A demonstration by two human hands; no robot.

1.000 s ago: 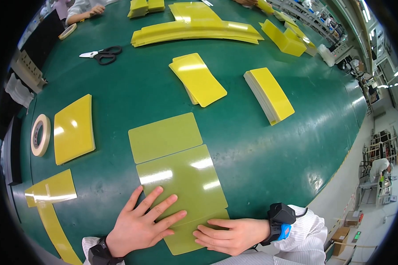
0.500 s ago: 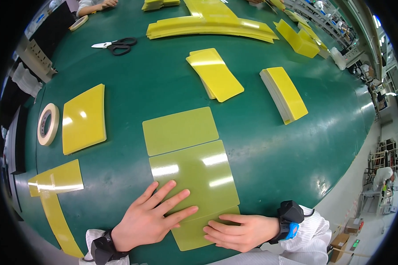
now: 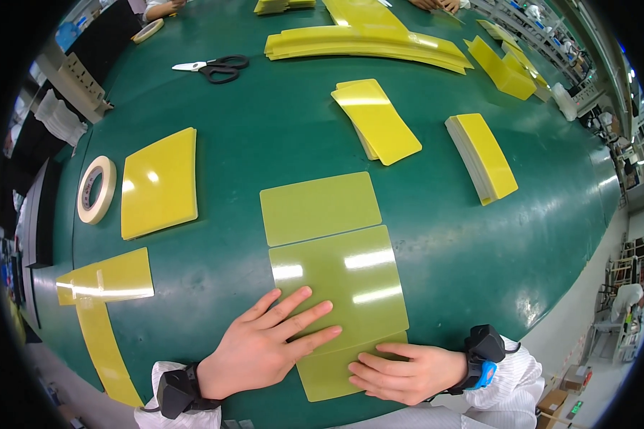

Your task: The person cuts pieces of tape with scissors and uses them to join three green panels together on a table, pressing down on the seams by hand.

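Observation:
Three translucent yellow-green sheets lie in a column before me. My left hand (image 3: 268,350) rests with fingers spread on the lower left of the large middle sheet (image 3: 336,268). The smaller sheet (image 3: 329,372) nearest me meets its lower edge, and my right hand (image 3: 411,375) lies on that sheet's right part with fingers stretched out. Part of the seam between these two is hidden under the hands. Beyond the large sheet is another small sheet (image 3: 322,209), parted from it by a narrow gap. Neither hand holds anything.
On the green table (image 3: 222,300) at left are a tape roll (image 3: 97,190), a stack of yellow sheets (image 3: 159,184) and a T-shaped taped piece (image 3: 107,336). Farther off lie scissors (image 3: 215,68), narrow yellow stacks (image 3: 379,121) (image 3: 481,159) and long strips (image 3: 365,43). Other people's hands (image 3: 436,4) show beyond.
The whole scene has shifted to the right in the picture, as the view turned slightly. Both hands keep their places on the sheets.

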